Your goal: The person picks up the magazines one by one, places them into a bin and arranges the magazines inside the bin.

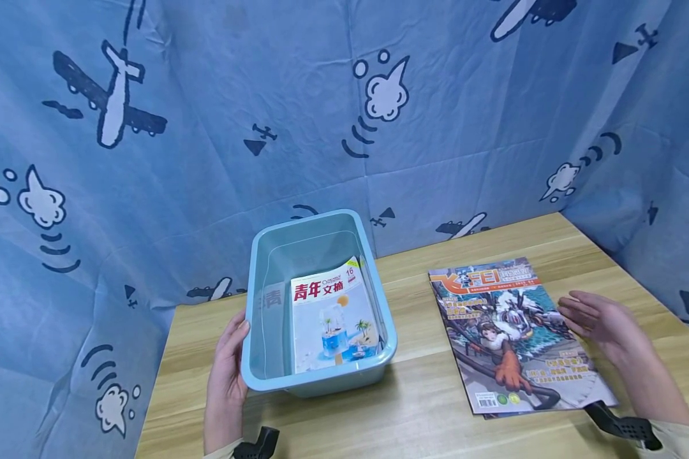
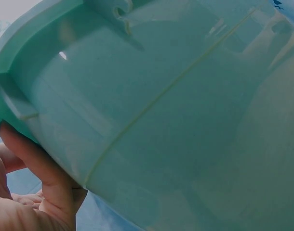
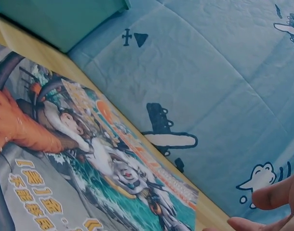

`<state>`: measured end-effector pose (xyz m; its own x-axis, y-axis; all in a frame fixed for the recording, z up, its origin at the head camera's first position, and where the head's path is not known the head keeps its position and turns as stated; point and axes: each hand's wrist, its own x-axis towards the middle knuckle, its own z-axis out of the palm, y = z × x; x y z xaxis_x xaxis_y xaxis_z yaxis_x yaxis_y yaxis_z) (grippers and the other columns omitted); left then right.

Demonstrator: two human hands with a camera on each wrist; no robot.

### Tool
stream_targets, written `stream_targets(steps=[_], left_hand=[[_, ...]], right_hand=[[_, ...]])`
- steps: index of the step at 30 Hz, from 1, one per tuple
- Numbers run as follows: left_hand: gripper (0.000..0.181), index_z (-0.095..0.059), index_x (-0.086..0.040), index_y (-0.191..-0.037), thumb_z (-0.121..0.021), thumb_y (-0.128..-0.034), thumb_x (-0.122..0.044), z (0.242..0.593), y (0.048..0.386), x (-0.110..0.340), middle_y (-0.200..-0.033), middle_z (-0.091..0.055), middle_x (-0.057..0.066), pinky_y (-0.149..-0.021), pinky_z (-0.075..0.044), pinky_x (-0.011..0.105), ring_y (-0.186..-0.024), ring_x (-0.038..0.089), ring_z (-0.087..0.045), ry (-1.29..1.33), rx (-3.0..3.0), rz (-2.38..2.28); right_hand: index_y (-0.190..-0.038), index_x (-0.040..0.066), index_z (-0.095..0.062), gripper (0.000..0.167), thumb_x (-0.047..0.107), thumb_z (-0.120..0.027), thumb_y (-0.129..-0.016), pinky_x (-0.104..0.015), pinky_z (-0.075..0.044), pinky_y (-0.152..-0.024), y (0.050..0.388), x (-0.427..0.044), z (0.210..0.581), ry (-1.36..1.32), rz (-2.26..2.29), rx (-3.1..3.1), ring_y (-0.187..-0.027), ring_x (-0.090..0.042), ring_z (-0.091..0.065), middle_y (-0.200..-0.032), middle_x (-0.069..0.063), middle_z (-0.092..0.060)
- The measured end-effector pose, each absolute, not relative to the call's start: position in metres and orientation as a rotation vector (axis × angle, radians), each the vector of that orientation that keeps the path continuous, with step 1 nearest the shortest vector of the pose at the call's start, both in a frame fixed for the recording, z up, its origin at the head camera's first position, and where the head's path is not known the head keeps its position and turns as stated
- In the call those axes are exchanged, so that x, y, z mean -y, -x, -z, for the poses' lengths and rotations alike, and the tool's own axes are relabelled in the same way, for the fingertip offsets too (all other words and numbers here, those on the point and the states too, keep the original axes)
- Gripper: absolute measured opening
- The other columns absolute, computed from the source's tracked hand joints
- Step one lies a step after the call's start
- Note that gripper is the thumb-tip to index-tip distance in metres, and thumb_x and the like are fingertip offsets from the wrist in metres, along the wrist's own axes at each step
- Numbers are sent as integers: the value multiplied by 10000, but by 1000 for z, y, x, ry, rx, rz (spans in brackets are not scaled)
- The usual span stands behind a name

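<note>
A big blue cloth (image 1: 298,127) w/ planes & puffy clouds fills the top & both sides of the frame. A wood table (image 1: 422,408) takes up the lower middle.

The blue tub (image 1: 344,384) is on the L-center part of the frame. Its back is near the cloth. Next biggest is the FEI mag (image 1: 522,341), flat on the table, lower R of the frame, well apart from the tub. It has an orange strip up top & a pic of someone w/ a big orange glove. A bit of another mag (image 1: 496,416) pokes out under its btm edge.

Inside the tub is a smaller white mag (image 1: 333,319), w/ red letters, a "16", & an icy blue drink pic. More paper edges peek out on its R side.

The L hand (image 1: 228,360), lower L-center of the frame, holds the tub by its left side, fingers up under the rim. The R hand (image 1: 600,322), lower R, holds nothing; its fingers are loose & a bit apart, by the FEI mag's right edge. Can't tell if the tips touch it.

Smallest: black wrist gear (image 1: 259,443) on each arm, btm of the frame.
</note>
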<state>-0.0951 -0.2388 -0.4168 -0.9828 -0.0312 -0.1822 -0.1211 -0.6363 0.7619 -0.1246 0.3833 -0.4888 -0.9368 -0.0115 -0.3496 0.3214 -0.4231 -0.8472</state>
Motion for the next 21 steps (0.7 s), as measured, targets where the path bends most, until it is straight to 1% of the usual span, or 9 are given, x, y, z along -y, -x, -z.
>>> stream_targets(steps=[2, 6, 11, 13, 18, 21], left_hand=[[226, -651, -124, -1267, -519, -1087, -92, 417, 95, 239, -1213, -707, 93, -922, -608, 333, -1024, 177, -738, 267, -1311, -2785], [228, -646, -128, -1272, -520, -1086, -94, 416, 94, 239, -1212, -706, 89, -921, -606, 335, -1025, 178, -738, 285, -1308, -2784], [230, -633, -126, -1287, -526, -1085, -100, 415, 94, 240, -1230, -701, 92, -935, -598, 330, -1040, 176, -735, 313, -1316, -2781], [233, -628, -123, -1294, -528, -1085, -103, 415, 94, 240, -1231, -701, 92, -948, -589, 332, -1048, 177, -734, 320, -1316, -2780], [227, -629, -123, -1288, -529, -1085, -105, 415, 94, 239, -1236, -701, 96, -977, -564, 349, -1049, 180, -735, 329, -1315, -2781], [222, -630, -123, -1281, -528, -1085, -104, 415, 94, 239, -1238, -700, 100, -979, -561, 352, -1044, 181, -737, 331, -1317, -2779]], right_hand=[[-903, 291, -682, 308, 222, -473, -1118, -250, -630, -726, 126, -386, 490, -434, 2427, -1561, -858, -93, -715, -916, 81, -742], [-909, 274, -680, 321, 213, -449, -1124, -273, -642, -739, 128, -391, 494, -410, 2425, -1509, -865, -112, -724, -925, 48, -746], [-893, 235, -731, 394, 188, -418, -1129, -317, -657, -754, 130, -396, 496, -431, 2477, -1364, -870, -164, -740, -924, -22, -760], [-888, 219, -733, 388, 187, -429, -1127, -327, -658, -760, 130, -397, 497, -447, 2489, -1327, -870, -177, -742, -922, -37, -759], [-884, 217, -705, 308, 205, -496, -1111, -324, -655, -765, 131, -398, 497, -482, 2480, -1332, -869, -175, -738, -919, -36, -750], [-883, 220, -708, 293, 208, -517, -1104, -324, -654, -766, 131, -399, 498, -497, 2470, -1339, -868, -175, -735, -920, -36, -746]])
